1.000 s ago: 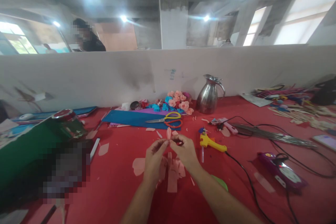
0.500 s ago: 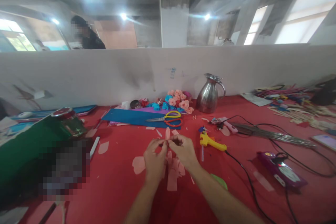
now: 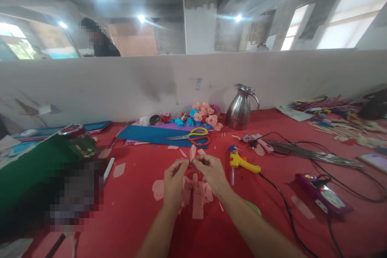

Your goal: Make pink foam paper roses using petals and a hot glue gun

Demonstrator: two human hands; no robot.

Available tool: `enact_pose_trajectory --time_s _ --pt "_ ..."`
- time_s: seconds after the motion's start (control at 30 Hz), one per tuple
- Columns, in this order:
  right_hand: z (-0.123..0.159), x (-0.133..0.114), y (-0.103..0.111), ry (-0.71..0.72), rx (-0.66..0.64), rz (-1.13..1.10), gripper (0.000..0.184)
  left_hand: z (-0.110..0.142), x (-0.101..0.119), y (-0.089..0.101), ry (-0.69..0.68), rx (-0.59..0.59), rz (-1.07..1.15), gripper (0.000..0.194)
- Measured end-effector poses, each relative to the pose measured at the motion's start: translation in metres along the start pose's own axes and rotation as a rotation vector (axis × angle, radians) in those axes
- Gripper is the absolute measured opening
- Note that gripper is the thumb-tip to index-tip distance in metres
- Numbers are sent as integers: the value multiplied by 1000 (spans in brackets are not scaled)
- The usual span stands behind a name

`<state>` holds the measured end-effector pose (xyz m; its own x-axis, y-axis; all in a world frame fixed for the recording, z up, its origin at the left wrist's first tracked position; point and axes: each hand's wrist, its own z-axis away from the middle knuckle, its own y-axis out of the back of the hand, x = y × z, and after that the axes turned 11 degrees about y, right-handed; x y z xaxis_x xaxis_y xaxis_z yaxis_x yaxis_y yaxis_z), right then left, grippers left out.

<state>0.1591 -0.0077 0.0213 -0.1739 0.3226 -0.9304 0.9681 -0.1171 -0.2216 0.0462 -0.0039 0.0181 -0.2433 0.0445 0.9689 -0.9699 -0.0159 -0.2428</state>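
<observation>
Over the middle of the red table, my left hand (image 3: 175, 181) and my right hand (image 3: 212, 172) meet at the fingertips. Between them stands a small rolled piece of pink crepe paper (image 3: 192, 152), its lower end pinched by both hands. The fingertips hide whatever lies at its base. Below my hands lie several cut pink paper strips and petals (image 3: 198, 201). Another pink petal (image 3: 158, 190) is left of my left wrist. Just beyond the paper roll, scissors (image 3: 193, 137) with yellow and red handles rest on a blue sheet (image 3: 145, 134).
A yellow glue gun (image 3: 244, 164) with a black cord lies to the right. Behind are paper roses (image 3: 208, 115) and a steel jug (image 3: 241, 109). Farther right are wires (image 3: 317, 155) and a purple power strip (image 3: 323, 193). A green box (image 3: 36, 169) stands left.
My left hand has shifted slightly left and its fingers have straightened. The pink paper piece has tilted a little and looks wider at the top. The right hand has barely moved.
</observation>
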Motion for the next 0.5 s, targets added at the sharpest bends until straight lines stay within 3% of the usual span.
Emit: enact_pose_trajectory --time_s 0.1,0.2,0.5 --pt "0 -1 1 -8 -11 -22 12 -2 3 -3 208 -56 251 14" --pt "-1 2 2 16 -8 8 12 -2 6 -5 316 -85 358 17" --pt "-4 1 4 14 71 10 12 2 1 -9 334 -93 326 26"
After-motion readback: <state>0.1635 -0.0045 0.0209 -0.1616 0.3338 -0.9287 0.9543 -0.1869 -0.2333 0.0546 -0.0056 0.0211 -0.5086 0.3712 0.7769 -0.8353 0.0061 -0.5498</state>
